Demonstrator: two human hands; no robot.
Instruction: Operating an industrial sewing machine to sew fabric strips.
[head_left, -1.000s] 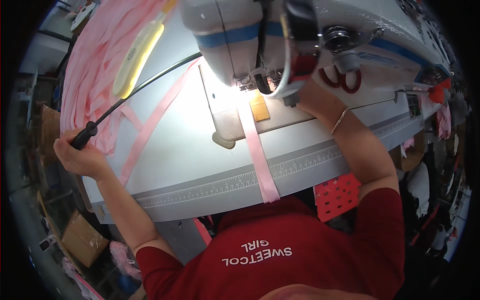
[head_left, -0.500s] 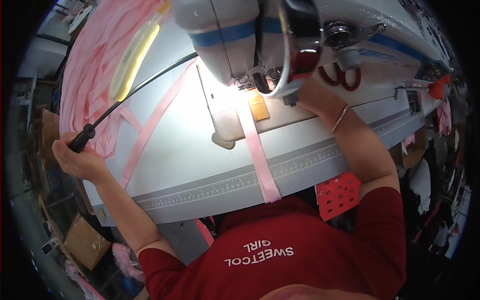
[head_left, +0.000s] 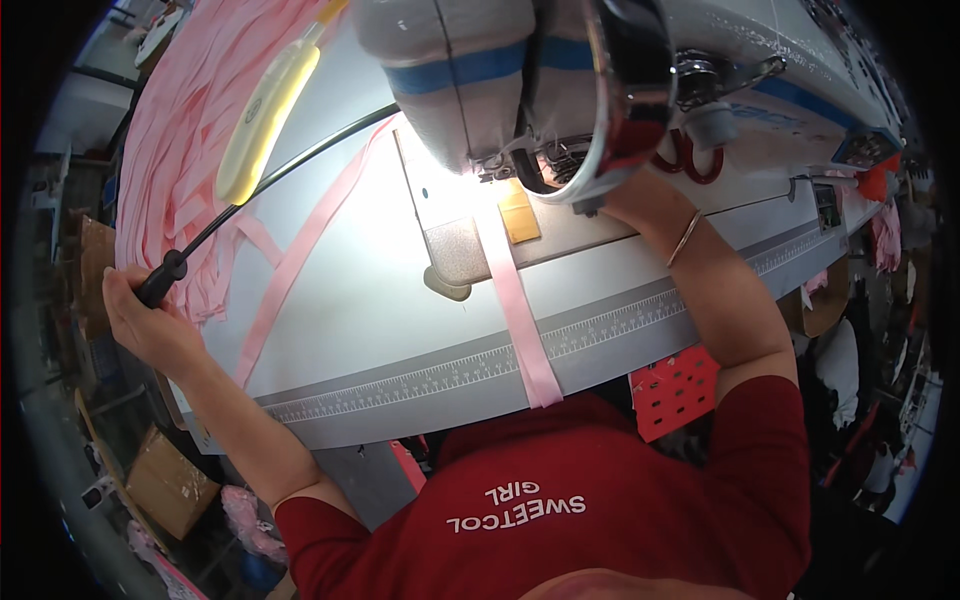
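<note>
White tabletop (head_left: 400, 330) with a printed ruler along its near edge fills the head view, and boxes and pink scraps crowd the floor off to your left. Your left hand (head_left: 140, 315) sits at the table's far left corner, fingers curled tight around the black base of the lamp's gooseneck (head_left: 165, 288) — the black stem arcs up and right from there to the pale yellow lamp head (head_left: 262, 125), which lies over the heap of pink strips (head_left: 190, 130).

Your right hand (head_left: 610, 195) is mostly hidden behind the sewing machine head (head_left: 520, 80) and its shiny handwheel; only the wrist with a thin bangle (head_left: 686, 236) shows, so you cannot tell whether those fingers are spread or pinching anything.

The relation that matters: the pink strip under the needle (head_left: 520, 310) runs with its long axis from the presser foot straight toward you, draping over the table edge at your chest. It lies well apart from your left hand and much nearer your right. It looks flat, narrow, even in width and soft — pale pink, untwisted along the stretch you can see. A second loose strip (head_left: 300, 250) slants across the table between the two hands, touching neither.
</note>
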